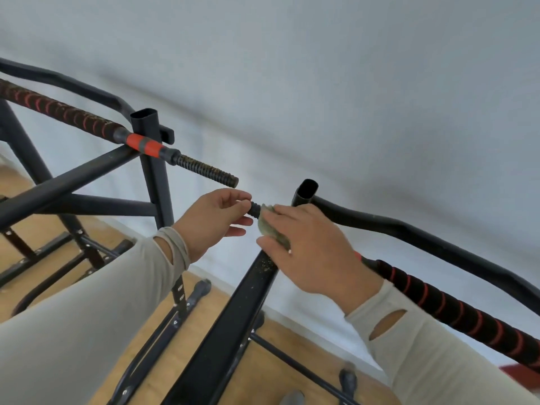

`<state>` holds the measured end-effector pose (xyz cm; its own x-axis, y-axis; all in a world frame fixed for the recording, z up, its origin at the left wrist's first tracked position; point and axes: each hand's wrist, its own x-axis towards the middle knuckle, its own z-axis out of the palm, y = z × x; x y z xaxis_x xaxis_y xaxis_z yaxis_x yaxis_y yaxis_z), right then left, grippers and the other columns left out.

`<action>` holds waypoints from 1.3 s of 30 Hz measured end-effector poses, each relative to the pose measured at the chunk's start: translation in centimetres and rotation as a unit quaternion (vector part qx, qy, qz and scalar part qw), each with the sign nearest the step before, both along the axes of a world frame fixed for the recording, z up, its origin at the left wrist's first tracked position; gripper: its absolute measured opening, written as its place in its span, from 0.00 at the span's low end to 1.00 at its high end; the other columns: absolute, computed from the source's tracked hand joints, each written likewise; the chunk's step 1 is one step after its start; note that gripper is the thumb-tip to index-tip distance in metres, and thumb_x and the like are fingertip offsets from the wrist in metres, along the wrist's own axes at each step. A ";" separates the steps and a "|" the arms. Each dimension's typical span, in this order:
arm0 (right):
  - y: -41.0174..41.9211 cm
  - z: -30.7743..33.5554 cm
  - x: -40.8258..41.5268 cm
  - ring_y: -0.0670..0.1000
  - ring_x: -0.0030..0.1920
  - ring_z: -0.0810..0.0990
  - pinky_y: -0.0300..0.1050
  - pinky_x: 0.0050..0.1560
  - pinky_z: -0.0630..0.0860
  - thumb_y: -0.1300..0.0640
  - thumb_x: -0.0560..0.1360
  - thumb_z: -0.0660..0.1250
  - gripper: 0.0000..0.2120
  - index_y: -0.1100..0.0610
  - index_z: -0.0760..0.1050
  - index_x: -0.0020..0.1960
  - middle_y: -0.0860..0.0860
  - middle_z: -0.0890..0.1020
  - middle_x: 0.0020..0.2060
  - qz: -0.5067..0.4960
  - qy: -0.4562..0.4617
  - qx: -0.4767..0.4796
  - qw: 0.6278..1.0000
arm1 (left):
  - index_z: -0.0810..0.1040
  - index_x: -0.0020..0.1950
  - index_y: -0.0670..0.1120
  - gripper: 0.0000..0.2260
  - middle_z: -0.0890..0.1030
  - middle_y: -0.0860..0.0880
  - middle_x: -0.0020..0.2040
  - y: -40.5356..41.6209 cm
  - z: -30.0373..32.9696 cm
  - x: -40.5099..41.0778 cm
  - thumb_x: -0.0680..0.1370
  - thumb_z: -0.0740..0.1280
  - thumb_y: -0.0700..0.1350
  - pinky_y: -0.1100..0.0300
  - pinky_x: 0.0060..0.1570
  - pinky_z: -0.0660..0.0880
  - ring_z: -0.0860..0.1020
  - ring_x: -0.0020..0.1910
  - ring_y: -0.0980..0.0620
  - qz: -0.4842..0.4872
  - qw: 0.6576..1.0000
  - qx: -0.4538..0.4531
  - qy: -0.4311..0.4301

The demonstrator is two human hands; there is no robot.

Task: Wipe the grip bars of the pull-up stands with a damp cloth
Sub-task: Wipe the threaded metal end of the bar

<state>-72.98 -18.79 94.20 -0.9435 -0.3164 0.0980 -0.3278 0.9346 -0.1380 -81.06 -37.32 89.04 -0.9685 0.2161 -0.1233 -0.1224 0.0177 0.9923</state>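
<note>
I see two pull-up stands on the floor (152, 372): left stand (152, 171) beside right stand (409, 229), my cloth (270, 229) between them on the right grip bar (254, 211).

No readable text, label or number shows anywhere.

Wiping a ribbed bar end

Left hand (214, 219) pinches the ribbed grip end (254, 210) — right hand (312, 252) presses a greenish cloth (270, 229) just beside it.
</note>
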 end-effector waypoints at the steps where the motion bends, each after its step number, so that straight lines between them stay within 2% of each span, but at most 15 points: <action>1: 0.7 0.5 -0.2 0.50 0.66 0.72 0.47 0.72 0.67 0.42 0.85 0.56 0.23 0.52 0.74 0.74 0.49 0.77 0.71 0.012 -0.030 -0.030 0.999 | 0.80 0.60 0.46 0.07 0.85 0.46 0.52 -0.1 -0.1 0.0 0.82 0.67 0.43 0.54 0.49 0.83 0.85 0.49 0.48 0.000 1.000 -0.001 0.001; 3: 1.9 1.5 -0.3 0.50 0.62 0.76 0.45 0.68 0.69 0.48 0.86 0.57 0.18 0.55 0.79 0.67 0.52 0.81 0.63 0.035 -0.074 -0.085 0.993 | 0.80 0.59 0.47 0.07 0.85 0.45 0.52 -0.1 -0.2 0.1 0.82 0.67 0.44 0.54 0.49 0.83 0.85 0.49 0.48 0.001 1.000 -0.006 0.004; 4: 2.4 1.8 -0.4 0.50 0.60 0.78 0.44 0.65 0.71 0.50 0.86 0.59 0.16 0.54 0.79 0.66 0.50 0.82 0.61 0.034 -0.082 -0.091 0.992 | 0.80 0.59 0.48 0.07 0.85 0.45 0.52 -0.2 -0.2 0.0 0.82 0.67 0.44 0.53 0.50 0.83 0.85 0.50 0.48 0.001 1.000 -0.008 0.005; 7: 2.7 2.0 -1.1 0.48 0.56 0.78 0.43 0.58 0.73 0.49 0.83 0.64 0.16 0.46 0.76 0.70 0.45 0.82 0.58 -0.007 -0.083 -0.036 0.996 | 0.81 0.58 0.47 0.07 0.86 0.46 0.52 -0.3 -0.2 -0.1 0.81 0.68 0.44 0.51 0.51 0.84 0.85 0.50 0.47 0.001 1.000 -0.004 0.005; 10: 1.4 1.4 -1.7 0.52 0.47 0.78 0.50 0.51 0.76 0.46 0.83 0.63 0.11 0.51 0.77 0.58 0.49 0.82 0.46 -0.027 -0.019 0.019 0.999 | 0.82 0.58 0.46 0.07 0.87 0.47 0.50 -0.4 -0.3 -0.2 0.81 0.69 0.42 0.51 0.51 0.83 0.85 0.50 0.47 0.004 1.000 0.010 0.002; 12: -0.1 1.0 -2.4 0.53 0.42 0.76 0.51 0.46 0.75 0.47 0.85 0.59 0.11 0.54 0.71 0.50 0.50 0.79 0.40 -0.034 0.025 0.032 0.999 | 0.81 0.59 0.45 0.07 0.87 0.47 0.50 -0.3 -0.4 -0.1 0.81 0.69 0.42 0.51 0.51 0.83 0.85 0.49 0.47 0.010 1.000 0.029 -0.004; 15: -2.5 0.5 -4.0 0.56 0.40 0.79 0.52 0.45 0.76 0.48 0.85 0.58 0.11 0.55 0.72 0.51 0.52 0.81 0.38 -0.046 0.039 -0.019 0.998 | 0.81 0.60 0.45 0.09 0.86 0.46 0.52 -0.2 -0.7 0.3 0.81 0.68 0.43 0.52 0.51 0.82 0.85 0.52 0.45 0.003 0.998 0.062 -0.021; 18: -4.2 0.4 -5.4 0.56 0.41 0.80 0.54 0.47 0.78 0.48 0.84 0.58 0.09 0.52 0.73 0.52 0.51 0.82 0.39 -0.052 0.019 -0.072 0.996 | 0.81 0.61 0.44 0.09 0.86 0.43 0.54 -0.5 -0.9 0.6 0.82 0.67 0.44 0.51 0.55 0.81 0.84 0.54 0.44 -0.019 0.996 0.083 -0.027; 23: -1.1 0.7 -3.2 0.54 0.45 0.80 0.55 0.50 0.78 0.50 0.86 0.56 0.11 0.53 0.75 0.58 0.50 0.82 0.45 0.014 -0.016 0.005 1.000 | 0.81 0.62 0.46 0.10 0.86 0.45 0.54 -0.6 -1.3 0.8 0.81 0.67 0.39 0.57 0.49 0.83 0.85 0.52 0.47 0.006 0.995 0.099 -0.022; 27: 2.2 1.6 -1.6 0.48 0.42 0.80 0.47 0.47 0.77 0.46 0.85 0.57 0.10 0.47 0.76 0.56 0.46 0.83 0.43 -0.020 -0.016 -0.005 1.000 | 0.82 0.60 0.47 0.10 0.87 0.45 0.53 -0.7 -1.4 0.8 0.81 0.68 0.38 0.54 0.51 0.84 0.85 0.49 0.49 0.015 0.995 0.098 -0.018; 30: 2.5 1.9 -1.5 0.48 0.39 0.78 0.43 0.41 0.72 0.44 0.85 0.54 0.11 0.44 0.74 0.56 0.45 0.81 0.41 -0.031 0.015 0.084 0.996 | 0.82 0.60 0.47 0.10 0.86 0.45 0.53 -0.7 -1.4 0.7 0.81 0.68 0.38 0.52 0.52 0.83 0.85 0.49 0.49 0.016 0.996 0.089 -0.012; 33: 2.2 1.1 -1.8 0.50 0.43 0.77 0.43 0.42 0.73 0.46 0.84 0.58 0.13 0.48 0.80 0.51 0.45 0.79 0.44 -0.020 0.114 0.055 0.992 | 0.83 0.59 0.49 0.10 0.86 0.45 0.53 -0.7 -1.6 0.8 0.80 0.69 0.39 0.51 0.53 0.83 0.85 0.50 0.49 0.021 0.996 0.081 -0.008; 35: 1.8 0.3 -1.9 0.52 0.47 0.76 0.46 0.46 0.75 0.49 0.83 0.60 0.13 0.53 0.82 0.56 0.48 0.78 0.50 -0.013 0.198 -0.003 0.980 | 0.83 0.58 0.51 0.09 0.85 0.45 0.53 -0.8 -1.8 0.8 0.80 0.70 0.40 0.51 0.52 0.83 0.85 0.50 0.49 0.025 0.997 0.073 -0.001; 37: 1.5 -0.2 -1.8 0.54 0.53 0.76 0.49 0.53 0.77 0.52 0.84 0.59 0.17 0.55 0.77 0.68 0.51 0.77 0.57 -0.003 0.193 -0.029 0.981 | 0.84 0.57 0.53 0.09 0.84 0.45 0.53 -0.8 -1.8 0.8 0.80 0.70 0.41 0.52 0.51 0.83 0.85 0.50 0.49 0.027 0.997 0.068 0.006; 39: 1.6 -0.5 -1.3 0.55 0.60 0.77 0.51 0.60 0.77 0.52 0.84 0.55 0.20 0.54 0.72 0.73 0.50 0.77 0.63 0.024 0.169 -0.010 0.985 | 0.84 0.57 0.53 0.09 0.84 0.45 0.53 -0.9 -1.9 0.8 0.80 0.70 0.41 0.52 0.51 0.83 0.85 0.49 0.49 0.027 0.998 0.061 0.011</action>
